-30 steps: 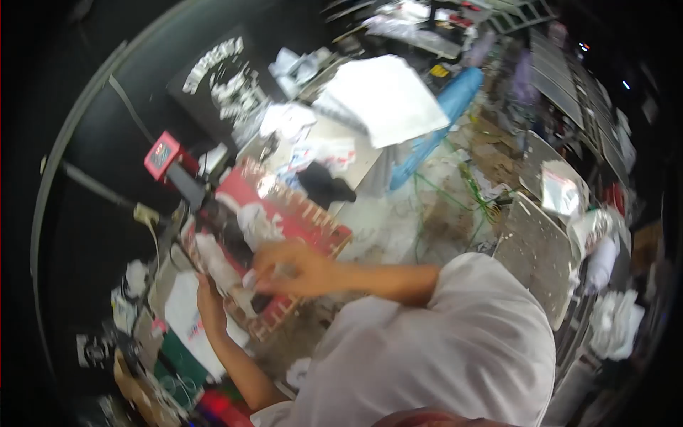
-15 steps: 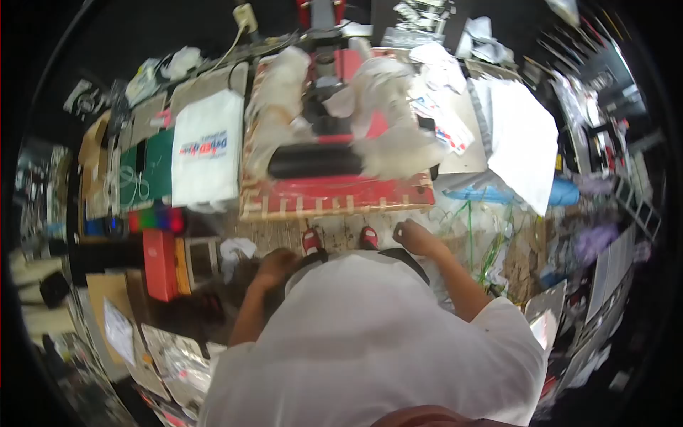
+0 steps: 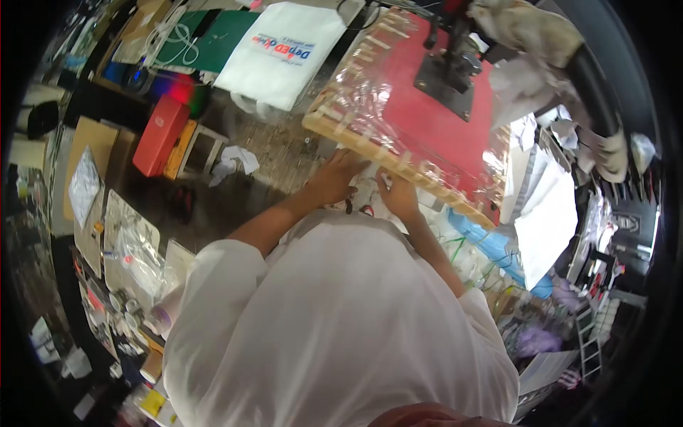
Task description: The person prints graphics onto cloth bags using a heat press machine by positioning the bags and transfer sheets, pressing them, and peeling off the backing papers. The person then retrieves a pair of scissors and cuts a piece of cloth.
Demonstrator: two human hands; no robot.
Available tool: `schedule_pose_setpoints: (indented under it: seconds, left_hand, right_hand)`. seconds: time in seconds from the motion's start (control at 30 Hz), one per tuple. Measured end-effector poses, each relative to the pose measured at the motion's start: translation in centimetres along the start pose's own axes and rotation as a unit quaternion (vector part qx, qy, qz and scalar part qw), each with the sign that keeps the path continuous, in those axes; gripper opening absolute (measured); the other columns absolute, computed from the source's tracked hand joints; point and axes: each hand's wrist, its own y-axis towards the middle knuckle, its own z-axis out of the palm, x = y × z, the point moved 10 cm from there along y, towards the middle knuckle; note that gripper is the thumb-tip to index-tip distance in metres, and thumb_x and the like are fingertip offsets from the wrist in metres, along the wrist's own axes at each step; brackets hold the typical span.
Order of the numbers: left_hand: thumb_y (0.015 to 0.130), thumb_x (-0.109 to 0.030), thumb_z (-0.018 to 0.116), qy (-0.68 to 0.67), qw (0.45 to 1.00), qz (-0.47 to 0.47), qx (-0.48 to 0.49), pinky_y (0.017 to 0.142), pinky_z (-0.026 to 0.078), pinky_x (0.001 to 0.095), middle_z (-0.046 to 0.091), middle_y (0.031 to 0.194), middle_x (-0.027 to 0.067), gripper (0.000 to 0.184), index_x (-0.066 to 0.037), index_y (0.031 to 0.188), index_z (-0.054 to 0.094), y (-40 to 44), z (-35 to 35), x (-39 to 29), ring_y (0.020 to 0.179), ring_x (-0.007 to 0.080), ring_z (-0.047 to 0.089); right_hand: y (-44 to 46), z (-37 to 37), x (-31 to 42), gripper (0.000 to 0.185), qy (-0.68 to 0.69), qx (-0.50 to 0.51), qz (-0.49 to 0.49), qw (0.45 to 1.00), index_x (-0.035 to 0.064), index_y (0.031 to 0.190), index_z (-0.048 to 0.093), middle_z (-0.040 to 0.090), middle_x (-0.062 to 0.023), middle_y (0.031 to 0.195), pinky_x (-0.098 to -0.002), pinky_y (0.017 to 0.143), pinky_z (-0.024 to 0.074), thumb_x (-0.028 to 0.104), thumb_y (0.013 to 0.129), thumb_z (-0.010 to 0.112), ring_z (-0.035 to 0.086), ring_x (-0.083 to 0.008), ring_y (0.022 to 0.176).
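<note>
A red board [image 3: 427,92] covered with clear film, its edge taped, lies at upper centre. Just below its front edge is my left hand [image 3: 338,178], fingers apart, with no object visible in it. Beside it, my right hand [image 3: 398,196] is also near that edge, its visible fingers apart and some fingertips hard to make out. A black metal plate and mount [image 3: 448,78] are over the board. At the upper right is a black bar [image 3: 596,89] with pale cloth [image 3: 530,32] wrapped around its supports.
Left of the board lies a white printed bag [image 3: 281,53], near a green mat [image 3: 206,43]. A red box [image 3: 162,139] stands at left. White sheets [image 3: 546,217] and a blue roll [image 3: 491,245] are at right. Crumpled white cloth [image 3: 235,162] is on the floor.
The view has turned, putting the board at upper right. My hands, apart at my sides half a second ago, are now close together by the board's front edge. The black bar no longer crosses the board.
</note>
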Motion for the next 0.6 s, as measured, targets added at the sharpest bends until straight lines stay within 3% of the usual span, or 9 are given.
schedule_pose_setpoints:
  seconds: [0.07,0.1,0.17,0.2,0.27,0.37,0.47,0.53,0.6]
  left_hand:
    - [0.073,-0.020,0.080,-0.027,0.999,-0.019,-0.023,0.110,0.036,0.0483,0.041,0.144,0.0173,0.069,-0.012,0.136,0.054,0.2,0.2,1.1,0.137,0.0378,0.033]
    - [0.075,-0.023,0.079,-0.037,0.999,-0.019,0.005,0.112,0.034,0.0473,0.039,0.147,0.0155,0.070,-0.014,0.139,0.052,0.4,0.8,1.4,0.139,0.0359,0.032]
    - [0.075,-0.026,0.078,-0.050,0.998,-0.031,0.031,0.114,0.033,0.0446,0.040,0.148,0.0131,0.071,-0.012,0.139,0.051,0.5,1.0,1.8,0.139,0.0325,0.034]
    - [0.075,-0.026,0.078,-0.058,0.997,-0.051,0.018,0.114,0.033,0.0446,0.040,0.148,0.0131,0.071,-0.012,0.139,0.051,0.3,0.8,2.5,0.139,0.0325,0.034]
    - [0.074,-0.025,0.078,-0.054,0.998,0.033,0.013,0.114,0.033,0.0428,0.041,0.147,0.0134,0.072,-0.006,0.137,0.052,0.4,0.9,1.8,0.137,0.0324,0.036]
    - [0.074,-0.028,0.077,-0.048,0.998,0.041,0.026,0.113,0.033,0.0398,0.044,0.145,0.0158,0.069,0.000,0.133,0.054,1.0,1.4,2.3,0.136,0.0325,0.037]
    - [0.076,-0.033,0.075,-0.039,0.998,0.041,0.035,0.114,0.032,0.0386,0.046,0.144,0.0185,0.067,0.001,0.131,0.056,1.6,1.9,2.7,0.136,0.0329,0.038]
    - [0.074,-0.035,0.077,-0.024,0.997,0.063,0.031,0.110,0.036,0.0379,0.054,0.133,0.0135,0.054,0.000,0.114,0.064,1.7,1.8,2.4,0.131,0.0311,0.042]
    - [0.077,-0.035,0.075,-0.033,0.996,0.050,0.073,0.113,0.032,0.0379,0.050,0.139,0.0163,0.061,0.002,0.123,0.059,1.8,1.8,2.6,0.135,0.0323,0.039]
  right_hand:
    - [1.6,-0.3,-2.4,0.025,-0.147,-0.068,0.087,0.983,0.0054,0.107,0.066,0.069,-0.0166,0.097,-0.0514,0.095,0.0424,0.020,0.088,0.066,0.065,-0.0394,0.092]
    - [2.9,0.2,-2.3,0.025,-0.152,-0.052,0.068,0.985,0.0054,0.107,0.066,0.069,-0.0166,0.097,-0.0514,0.095,0.0424,0.020,0.088,0.066,0.065,-0.0394,0.092]
    - [5.1,-0.8,0.7,0.031,-0.250,-0.161,-0.061,0.953,0.0047,0.113,0.065,0.069,-0.0163,0.100,-0.0535,0.095,0.0415,0.021,0.087,0.066,0.064,-0.0377,0.096]
    - [6.4,-0.1,0.5,0.031,-0.246,-0.146,-0.081,0.955,0.0047,0.113,0.065,0.069,-0.0163,0.100,-0.0535,0.095,0.0415,0.021,0.087,0.066,0.064,-0.0377,0.096]
    - [8.1,-0.1,0.9,0.031,-0.333,-0.201,-0.154,0.908,-0.0008,0.116,0.063,0.066,-0.0232,0.107,-0.0523,0.086,0.0465,0.016,0.090,0.061,0.061,-0.0457,0.096]
    - [10.8,0.2,-0.9,0.029,-0.297,-0.163,-0.061,0.939,-0.0007,0.113,0.065,0.066,-0.0237,0.108,-0.0520,0.087,0.0470,0.015,0.090,0.061,0.061,-0.0460,0.097]
    - [11.9,-1.2,0.9,0.025,-0.279,-0.221,-0.132,0.925,-0.0010,0.109,0.067,0.067,-0.0232,0.108,-0.0504,0.089,0.0474,0.014,0.089,0.061,0.061,-0.0453,0.100]
    - [13.4,-1.1,-0.7,0.024,-0.221,-0.192,-0.118,0.949,-0.0015,0.103,0.068,0.068,-0.0223,0.106,-0.0477,0.087,0.0490,0.017,0.088,0.064,0.063,-0.0416,0.099]
    - [14.8,0.6,-2.9,0.030,-0.262,-0.129,-0.066,0.954,-0.0015,0.101,0.070,0.070,-0.0208,0.103,-0.0445,0.085,0.0511,0.022,0.083,0.070,0.066,-0.0374,0.094]
